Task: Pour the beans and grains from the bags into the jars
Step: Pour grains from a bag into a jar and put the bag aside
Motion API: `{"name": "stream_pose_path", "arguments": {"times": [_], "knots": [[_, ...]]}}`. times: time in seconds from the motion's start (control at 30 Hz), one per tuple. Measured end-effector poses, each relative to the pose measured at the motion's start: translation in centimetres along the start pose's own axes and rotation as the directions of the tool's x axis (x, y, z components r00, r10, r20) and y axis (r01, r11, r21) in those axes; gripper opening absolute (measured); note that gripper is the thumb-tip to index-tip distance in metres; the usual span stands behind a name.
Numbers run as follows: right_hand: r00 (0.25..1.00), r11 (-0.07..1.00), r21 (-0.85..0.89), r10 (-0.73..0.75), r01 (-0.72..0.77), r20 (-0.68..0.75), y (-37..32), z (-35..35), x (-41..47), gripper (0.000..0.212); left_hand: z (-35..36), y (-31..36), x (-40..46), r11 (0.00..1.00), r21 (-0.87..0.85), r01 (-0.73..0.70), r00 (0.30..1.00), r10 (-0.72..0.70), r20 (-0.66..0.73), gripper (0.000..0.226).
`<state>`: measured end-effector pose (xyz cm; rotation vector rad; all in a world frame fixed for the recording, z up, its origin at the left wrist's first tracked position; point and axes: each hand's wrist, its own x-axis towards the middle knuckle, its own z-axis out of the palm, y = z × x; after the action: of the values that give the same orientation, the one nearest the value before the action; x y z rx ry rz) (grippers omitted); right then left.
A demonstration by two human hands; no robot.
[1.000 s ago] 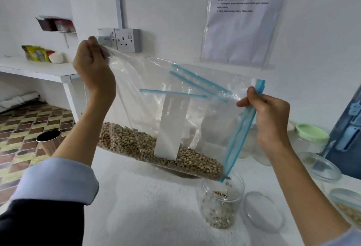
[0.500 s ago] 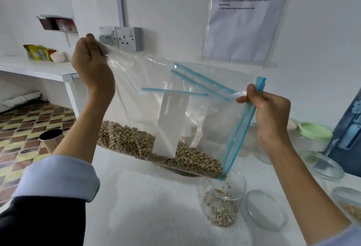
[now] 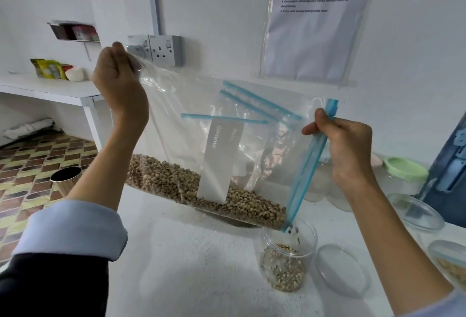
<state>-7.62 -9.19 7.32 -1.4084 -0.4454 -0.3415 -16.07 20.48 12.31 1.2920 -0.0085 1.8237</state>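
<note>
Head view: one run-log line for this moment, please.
step: pouring | left hand: holds bag corner high | right hand: pinches blue zip edge | beans: dropping into open jar | lid: on table

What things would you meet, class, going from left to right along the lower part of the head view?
Metal cup → beans in the bag → open jar → clear lid lying flat on the table.

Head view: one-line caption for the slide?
Both hands, left hand and right hand, tilt a zip bag, trickling beans into an open jar.
</note>
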Motion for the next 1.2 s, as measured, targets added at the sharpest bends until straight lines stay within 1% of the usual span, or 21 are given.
{"name": "stream_pose_path", "arguments": {"times": [0.1,0.2,0.3,0.4,0.47,0.6,0.7,0.8,0.87,0.97,1.03,1.07,1.2], "knots": [[0.999,1.0,0.021,0.003,-0.002,-0.047,0.0,-0.24,0.09,0.033,-0.01,0.01,-0.02,1.0,-0.012,0.002,1.0,-0.003,-0.003,0.038],[1.0,1.0,-0.003,0.02,-0.02,-0.004,-0.25,-0.26,0.0,0.033,0.0,-0.16,-0.06,1.0,-0.004,0.011,1.0,-0.011,0.001,0.037],[0.999,1.0,0.012,0.012,-0.012,-0.041,-0.24,-0.49,0.0,0.032,0.02,-0.04,-0.04,1.0,0.022,0.003,1.0,-0.003,0.003,0.036],[0.999,0.999,0.0,0.034,-0.034,-0.027,-0.21,-0.52,-0.1,0.032,-0.09,-0.1,-0.11,0.999,0.04,-0.022,1.0,0.021,0.01,0.034],[0.998,0.999,0.013,0.034,-0.033,-0.061,-0.2,-0.65,-0.16,0.032,-0.08,-0.08,-0.11,0.998,0.053,-0.026,1.0,0.026,0.016,0.034],[0.998,0.998,-0.004,0.055,-0.055,-0.021,-0.49,-0.48,-0.4,0.03,-0.35,-0.14,-0.04,0.997,0.076,-0.03,1.0,0.029,0.012,0.033],[0.996,0.999,0.012,0.052,-0.052,-0.067,-0.32,-0.26,-0.44,0.031,-0.32,-0.08,0.07,0.997,0.073,-0.031,1.0,0.031,0.004,0.033],[0.995,0.997,-0.005,0.071,-0.072,-0.069,-0.01,-0.06,-0.39,0.033,-0.29,-0.23,0.25,0.994,0.099,-0.038,0.999,0.036,0.015,0.035],[0.995,0.998,0.003,0.056,-0.056,-0.081,-0.03,-0.2,-0.33,0.034,-0.36,-0.26,0.31,0.995,0.09,-0.04,0.999,0.038,0.016,0.035],[0.998,0.998,-0.034,0.056,-0.056,-0.017,-0.38,-0.32,-0.18,0.033,-0.43,0.07,0.25,0.994,0.101,-0.044,0.999,0.043,0.015,0.034],[0.998,0.998,-0.027,0.059,-0.06,-0.03,-0.5,-0.38,-0.06,0.032,-0.39,0.33,0.23,0.994,0.101,-0.034,0.999,0.034,0.01,0.034],[0.998,0.998,-0.022,0.051,-0.052,-0.039,-0.53,-0.43,0.0,0.032,-0.41,0.36,0.22,0.996,0.089,-0.027,1.0,0.026,0.013,0.034],[0.998,0.997,-0.046,0.064,-0.063,0.022,-0.65,-0.37,-0.22,0.033,-0.22,0.54,-0.13,0.999,0.033,-0.028,0.999,0.027,0.032,0.034]]}}
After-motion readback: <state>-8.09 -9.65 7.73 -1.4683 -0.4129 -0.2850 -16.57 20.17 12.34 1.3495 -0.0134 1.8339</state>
